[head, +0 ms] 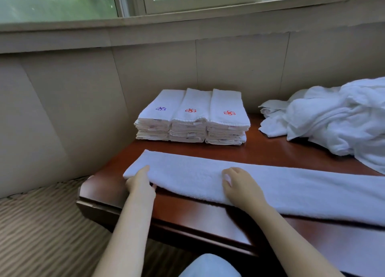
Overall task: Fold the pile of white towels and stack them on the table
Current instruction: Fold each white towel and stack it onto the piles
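Towel (270,185), white and folded into a long narrow strip, lies along the near edge of the tabletop (198,214), its left end close to the near left corner and its right end running out of view; the left hand (140,185) pinches that left end, thumb on top and fingers tucked beneath; the right hand (239,185) rests on the strip further right with fingers bent, and whether it grasps the cloth I cannot tell; three stacks of folded towels (191,118) stand side by side at the far edge; a pile of unfolded towels (343,118) sits heaped toward the far right corner.
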